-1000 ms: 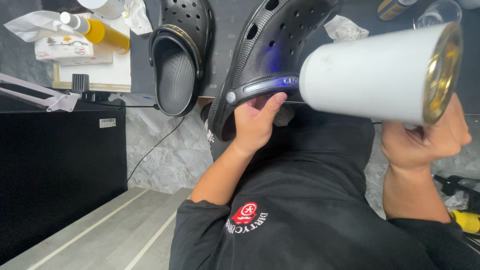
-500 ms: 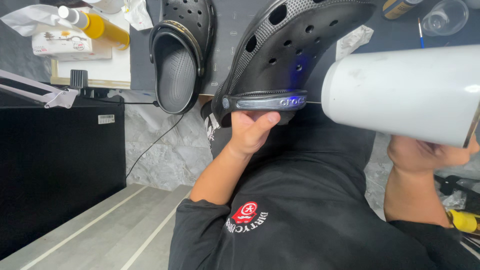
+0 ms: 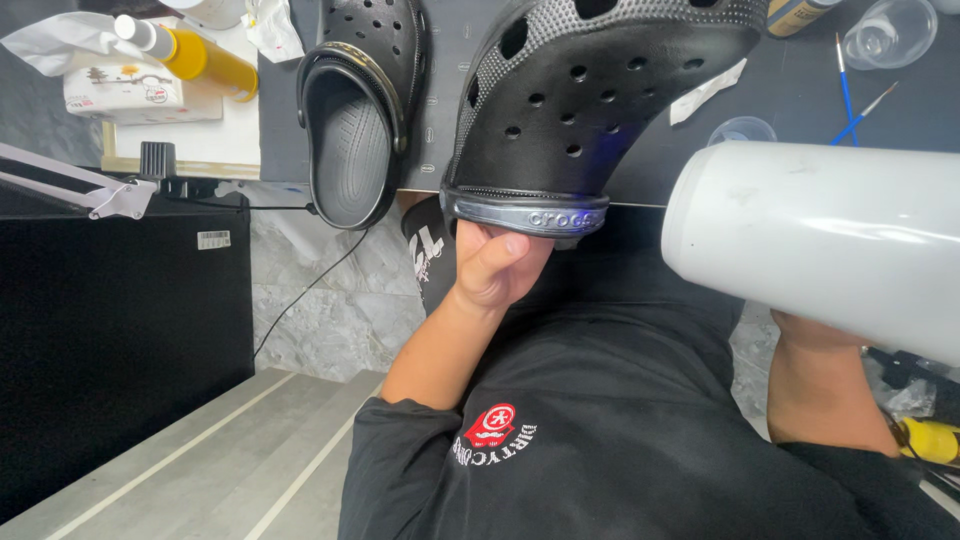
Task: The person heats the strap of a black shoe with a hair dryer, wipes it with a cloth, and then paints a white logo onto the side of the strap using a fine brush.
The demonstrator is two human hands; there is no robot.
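My left hand point(image 3: 495, 265) grips a black perforated clog point(image 3: 600, 90) by its heel strap and holds it up over the edge of the black table point(image 3: 800, 110), its upper side facing me. My right hand point(image 3: 815, 335) holds a large white cylinder point(image 3: 820, 240) from below, just right of the clog. Most of that hand is hidden behind the cylinder. A second black clog point(image 3: 355, 130) lies on the table to the left, its opening facing up.
A yellow bottle point(image 3: 205, 60) and a tissue box point(image 3: 125, 90) lie at the far left. Blue paint brushes point(image 3: 850, 95) and clear cups point(image 3: 890, 30) are at the far right. A white lamp arm point(image 3: 70, 185) sticks out above a black cabinet point(image 3: 110, 330).
The held clog has swung upward and turned its holed top toward me. The white cylinder has shifted right and closer, so its gold-rimmed mouth has left the picture.
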